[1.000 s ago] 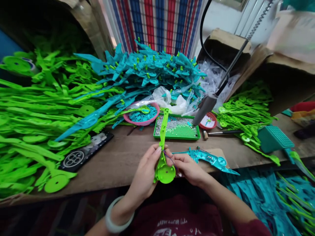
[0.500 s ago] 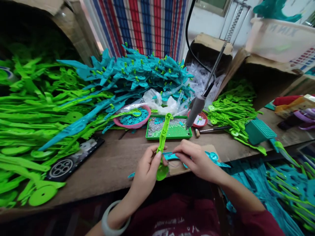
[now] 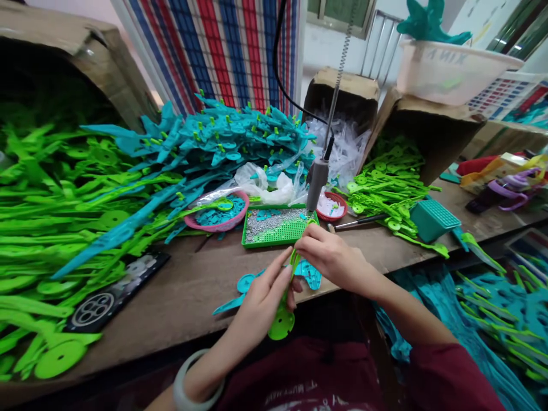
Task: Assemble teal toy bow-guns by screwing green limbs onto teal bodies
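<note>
My left hand (image 3: 264,299) is closed round a bright green plastic part (image 3: 281,323) with a round disc at its lower end. Over it my right hand (image 3: 329,257) pinches a teal plastic part (image 3: 309,273), laying it against the green one above the table's front edge. The teal part's far end with a round disc (image 3: 245,283) sticks out to the left of my left hand. A pale bangle (image 3: 188,388) sits on my left wrist. Just beyond my hands stands a green tray (image 3: 274,236) holding small silver screws.
A hanging electric screwdriver (image 3: 317,177) dangles over the tray. A pink bowl (image 3: 218,214) of teal bits and a small red dish (image 3: 331,205) flank it. Heaps of green parts (image 3: 51,217) lie left, teal parts (image 3: 226,137) behind, cardboard boxes (image 3: 423,125) right.
My right hand swung the teal part round and laid it across the green part. Both hands shifted slightly right and the view turned upward.
</note>
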A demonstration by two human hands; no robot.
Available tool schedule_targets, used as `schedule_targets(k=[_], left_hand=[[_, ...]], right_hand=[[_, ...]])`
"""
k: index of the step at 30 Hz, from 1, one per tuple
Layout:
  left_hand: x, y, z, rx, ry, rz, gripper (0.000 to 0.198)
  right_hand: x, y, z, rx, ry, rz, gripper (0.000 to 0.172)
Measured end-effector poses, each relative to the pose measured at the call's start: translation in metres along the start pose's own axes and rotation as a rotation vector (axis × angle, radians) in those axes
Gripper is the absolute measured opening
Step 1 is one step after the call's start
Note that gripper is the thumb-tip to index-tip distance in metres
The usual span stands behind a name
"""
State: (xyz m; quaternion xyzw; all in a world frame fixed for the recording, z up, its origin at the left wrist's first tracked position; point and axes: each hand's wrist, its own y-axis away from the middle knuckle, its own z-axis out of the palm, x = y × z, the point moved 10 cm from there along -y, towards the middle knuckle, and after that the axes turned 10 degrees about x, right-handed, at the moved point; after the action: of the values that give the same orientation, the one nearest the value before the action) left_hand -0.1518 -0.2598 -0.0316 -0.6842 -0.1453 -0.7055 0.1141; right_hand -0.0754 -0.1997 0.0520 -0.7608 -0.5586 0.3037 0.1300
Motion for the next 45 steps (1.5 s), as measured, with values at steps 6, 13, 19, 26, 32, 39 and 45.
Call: schedule_targets(k=[6, 13, 19, 26, 32, 39, 45], left_hand=[[-0.008, -0.003, 0.016, -0.078, -0.212, 0.045, 0.032], [0.001, -0.003, 0.019, 0.096, -0.305, 0.195, 0.029], [0.01, 0.0, 0.019, 0.242, -0.47, 0.44, 0.03], [0.013, 0.01, 0.02, 0.397, -0.723, 0.697, 0.034], [0.001, 0.013, 0.016, 0.403, -0.761, 0.652, 0.035], [0.001, 0.02, 0.018, 0.401, -0.796, 0.653, 0.036], [-0.006, 0.018, 0.021, 0.294, -0.661, 0.532, 0.032]], right_hand=[[-0.001, 0.011, -0.004, 0.103, 0.101, 0.07, 0.02], [0.013, 0.033, -0.013, 0.419, -0.163, 0.289, 0.01], [0.043, 0.052, 0.013, 0.452, -0.569, 0.637, 0.01], [0.037, 0.058, 0.008, 0.512, -0.432, 0.493, 0.01], [0.037, 0.06, 0.014, 0.43, -0.464, 0.419, 0.015], [0.024, 0.057, 0.005, 0.458, -0.33, 0.237, 0.012], [0.033, 0.062, 0.005, 0.501, -0.398, 0.222, 0.012]])
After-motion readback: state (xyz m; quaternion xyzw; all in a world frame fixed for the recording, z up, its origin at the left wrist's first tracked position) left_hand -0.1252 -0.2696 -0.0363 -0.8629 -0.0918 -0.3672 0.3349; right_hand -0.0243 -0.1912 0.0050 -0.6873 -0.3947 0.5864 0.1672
